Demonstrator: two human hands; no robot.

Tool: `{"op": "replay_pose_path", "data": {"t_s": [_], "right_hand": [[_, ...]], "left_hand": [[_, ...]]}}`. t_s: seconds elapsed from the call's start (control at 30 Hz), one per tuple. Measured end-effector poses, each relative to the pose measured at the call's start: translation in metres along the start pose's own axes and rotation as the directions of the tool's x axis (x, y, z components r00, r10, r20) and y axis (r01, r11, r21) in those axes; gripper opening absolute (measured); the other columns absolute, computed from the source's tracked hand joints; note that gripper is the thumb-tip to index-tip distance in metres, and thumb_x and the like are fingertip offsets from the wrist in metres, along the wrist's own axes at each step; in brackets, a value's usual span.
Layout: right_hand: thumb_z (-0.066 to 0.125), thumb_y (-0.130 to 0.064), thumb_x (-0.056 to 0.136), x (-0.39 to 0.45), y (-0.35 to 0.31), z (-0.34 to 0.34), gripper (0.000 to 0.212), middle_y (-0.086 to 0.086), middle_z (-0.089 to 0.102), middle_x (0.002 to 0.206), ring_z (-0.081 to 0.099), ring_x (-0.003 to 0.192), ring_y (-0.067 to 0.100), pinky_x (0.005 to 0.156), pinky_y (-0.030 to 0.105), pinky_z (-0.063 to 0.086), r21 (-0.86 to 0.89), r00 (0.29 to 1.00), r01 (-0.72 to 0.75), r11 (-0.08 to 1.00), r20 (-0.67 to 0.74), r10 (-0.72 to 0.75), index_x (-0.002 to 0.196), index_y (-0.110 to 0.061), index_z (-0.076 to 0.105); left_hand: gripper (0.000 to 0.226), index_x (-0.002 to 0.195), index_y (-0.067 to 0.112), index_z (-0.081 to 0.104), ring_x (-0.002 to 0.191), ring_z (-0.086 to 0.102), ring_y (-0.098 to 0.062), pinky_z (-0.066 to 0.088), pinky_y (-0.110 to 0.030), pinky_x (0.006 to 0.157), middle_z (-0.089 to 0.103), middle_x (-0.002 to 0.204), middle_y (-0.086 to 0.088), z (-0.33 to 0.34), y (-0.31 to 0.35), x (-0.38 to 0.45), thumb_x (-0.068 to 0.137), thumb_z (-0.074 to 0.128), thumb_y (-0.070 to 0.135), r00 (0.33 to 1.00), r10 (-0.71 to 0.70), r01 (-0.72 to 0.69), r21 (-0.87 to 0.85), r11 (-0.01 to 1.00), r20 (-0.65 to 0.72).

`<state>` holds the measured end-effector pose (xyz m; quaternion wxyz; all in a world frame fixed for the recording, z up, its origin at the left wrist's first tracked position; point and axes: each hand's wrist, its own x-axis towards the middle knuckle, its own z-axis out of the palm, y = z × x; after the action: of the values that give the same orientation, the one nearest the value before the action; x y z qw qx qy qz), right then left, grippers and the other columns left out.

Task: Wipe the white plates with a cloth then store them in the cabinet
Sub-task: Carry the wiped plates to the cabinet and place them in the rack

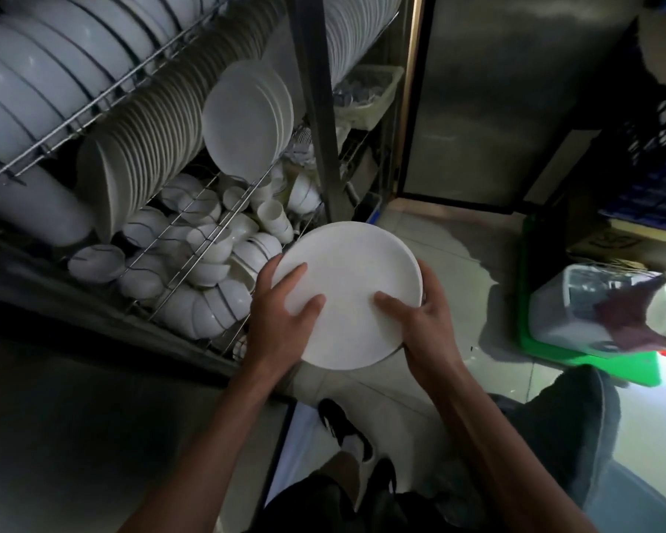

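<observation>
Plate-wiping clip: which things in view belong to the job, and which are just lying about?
Job:
held plates, gripped by left hand and right hand
racked plates
cabinet rack

Lying about:
bowls
green crate
plastic tub
blue crates
No cloth shows.

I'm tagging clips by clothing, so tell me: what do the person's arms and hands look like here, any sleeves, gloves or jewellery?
Both forearms are bare up to the bottom frame edge, with no sleeves in view. The left hand and right hand wear no gloves, and no rings, watch or wristbands are visible. Lighting is dim, so small details could be missed.
</observation>
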<state>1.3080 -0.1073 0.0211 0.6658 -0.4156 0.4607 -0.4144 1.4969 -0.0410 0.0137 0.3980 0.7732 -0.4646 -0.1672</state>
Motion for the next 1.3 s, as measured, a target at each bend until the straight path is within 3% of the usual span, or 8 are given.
{"op": "replay_pose_path", "data": {"t_s": [0.17,0.43,0.67,0.83,1.03,1.17,1.23,1.3], "right_hand": [[0.074,-0.002,0.078,0.050,-0.018,0.036,0.061,-0.006,0.068,0.116,0.066,0.105,0.026,0.074,0.051,0.062,-0.032,1.000,0.000,0.999,-0.016,-0.001,0.126,-0.037,0.060],[0.075,-0.003,0.076,0.108,-0.036,0.096,0.073,-0.001,0.063,0.131,0.062,0.113,0.028,0.082,0.053,0.061,-0.021,0.999,-0.002,1.000,0.039,0.003,0.138,-0.035,0.054],[0.073,0.002,0.078,0.168,-0.053,0.146,0.072,-0.001,0.062,0.132,0.063,0.112,0.028,0.081,0.053,0.061,-0.035,0.985,-0.017,0.999,0.173,0.023,0.138,-0.035,0.055],[0.074,0.002,0.078,0.224,-0.063,0.179,0.073,-0.004,0.065,0.128,0.066,0.109,0.023,0.076,0.043,0.063,-0.072,0.964,-0.007,0.997,0.264,0.026,0.138,-0.034,0.056],[0.078,-0.003,0.077,0.280,-0.075,0.220,0.077,-0.003,0.055,0.139,0.058,0.121,0.023,0.090,0.046,0.059,-0.169,0.923,0.113,0.979,0.382,-0.040,0.136,-0.044,0.052],[0.074,0.005,0.078,0.300,-0.082,0.244,0.081,-0.013,0.053,0.142,0.051,0.128,0.003,0.103,0.028,0.050,-0.189,0.859,0.258,0.948,0.493,-0.136,0.146,-0.030,0.048],[0.071,0.008,0.079,0.309,-0.084,0.253,0.080,-0.028,0.051,0.133,0.047,0.117,-0.019,0.096,0.007,0.044,-0.172,0.818,0.324,0.930,0.546,-0.184,0.147,-0.026,0.047],[0.070,0.008,0.080,0.318,-0.082,0.261,0.080,-0.032,0.048,0.135,0.044,0.119,-0.020,0.095,0.001,0.039,-0.188,0.789,0.378,0.907,0.578,-0.209,0.148,-0.028,0.046]], "left_hand": [[0.057,0.131,0.025,0.064,0.131,0.030,0.007,0.018,0.007,0.095,0.033,0.153,0.011,-0.004,-0.013,0.053,0.078,0.068,0.045,0.999,-0.045,0.044,-0.062,0.997,-0.011],[0.041,0.122,0.027,0.066,0.132,0.034,0.001,0.027,-0.006,0.104,0.039,0.149,0.009,-0.029,-0.033,0.119,0.084,0.076,0.015,0.990,-0.084,0.064,-0.171,0.983,-0.114],[0.040,0.123,0.030,0.067,0.135,0.037,-0.005,0.038,-0.025,0.105,0.036,0.152,0.011,-0.047,-0.046,0.163,0.086,0.073,0.017,0.962,-0.169,0.125,-0.204,0.971,-0.213],[0.038,0.125,0.025,0.067,0.139,0.033,-0.021,0.036,-0.043,0.113,0.036,0.155,0.002,-0.050,-0.044,0.195,0.087,0.072,0.028,0.918,-0.218,0.246,0.044,0.968,-0.330],[0.047,0.126,0.026,0.067,0.127,0.049,-0.027,0.040,-0.044,0.106,0.056,0.137,-0.001,-0.036,-0.030,0.221,0.088,0.050,0.047,0.929,-0.111,0.231,0.321,0.919,-0.352],[0.065,0.140,0.023,0.057,0.140,0.041,-0.022,0.036,-0.042,0.114,0.049,0.150,-0.001,-0.019,-0.030,0.241,0.088,0.049,0.061,0.907,-0.232,0.325,0.234,0.916,-0.352],[0.070,0.147,0.021,0.049,0.145,0.033,-0.021,0.032,-0.041,0.118,0.039,0.157,-0.002,-0.013,-0.032,0.249,0.089,0.048,0.062,0.894,-0.286,0.359,0.171,0.918,-0.345],[0.072,0.153,0.022,0.040,0.150,0.024,-0.018,0.025,-0.039,0.122,0.028,0.163,0.000,-0.008,-0.036,0.258,0.093,0.051,0.060,0.885,-0.339,0.384,0.090,0.919,-0.320]]}}
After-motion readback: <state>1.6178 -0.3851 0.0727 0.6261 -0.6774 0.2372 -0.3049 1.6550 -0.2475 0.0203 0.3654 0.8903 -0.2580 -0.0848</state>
